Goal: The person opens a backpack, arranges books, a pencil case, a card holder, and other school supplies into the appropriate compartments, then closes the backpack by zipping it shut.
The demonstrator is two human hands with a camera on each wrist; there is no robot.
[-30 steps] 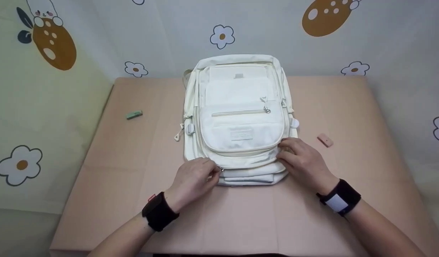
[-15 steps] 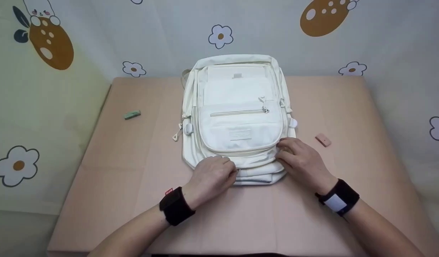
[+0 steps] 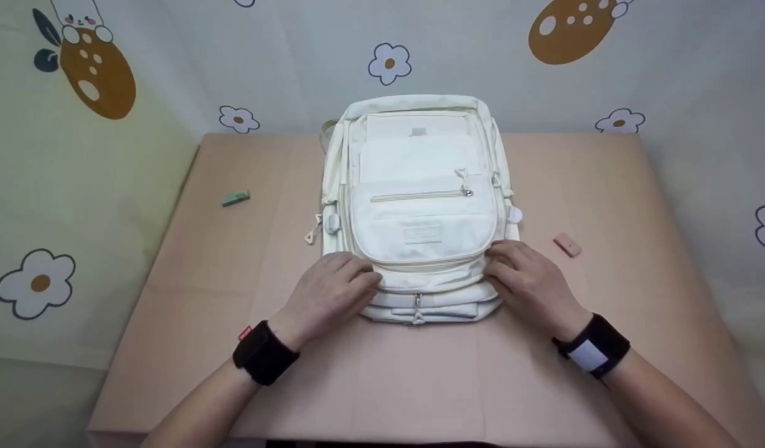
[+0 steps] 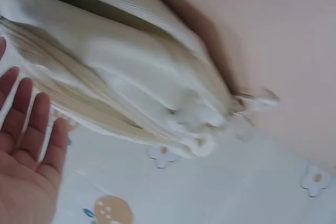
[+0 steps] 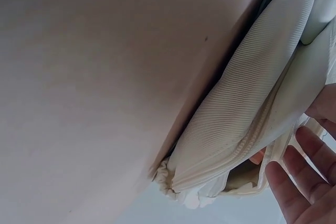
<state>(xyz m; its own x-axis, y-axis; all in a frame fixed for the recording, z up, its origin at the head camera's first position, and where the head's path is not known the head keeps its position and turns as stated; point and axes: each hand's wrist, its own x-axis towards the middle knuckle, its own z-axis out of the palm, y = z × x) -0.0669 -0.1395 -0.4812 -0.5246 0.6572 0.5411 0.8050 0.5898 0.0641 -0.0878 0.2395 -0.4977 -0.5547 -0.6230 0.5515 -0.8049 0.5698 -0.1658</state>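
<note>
A cream-white backpack (image 3: 419, 218) lies on its back on the table, front panel up. On its lower front a zipper pull (image 3: 417, 314) hangs near the middle. My left hand (image 3: 332, 292) is at the lower left of the front pocket, nothing gripped; in the left wrist view its fingers (image 4: 37, 121) are spread and nearly straight beside the fabric. My right hand (image 3: 528, 280) pinches the lower right edge of the front pocket. In the right wrist view its thumb is against the fabric and the other fingers (image 5: 302, 174) are extended beside a gap in the bag.
A small green block (image 3: 235, 198) lies on the left side of the pinkish table (image 3: 382, 386). To the right of the bag lies a small pink block (image 3: 567, 244). Another zipper pull (image 3: 312, 230) dangles at the bag's left side. Patterned cloth (image 3: 295, 56) hangs behind and beside the table.
My left hand drew the lower zipper pull rightward to the middle, let it go, then moved back left to the pocket's left part. My right hand keeps its place on the pocket edge.
</note>
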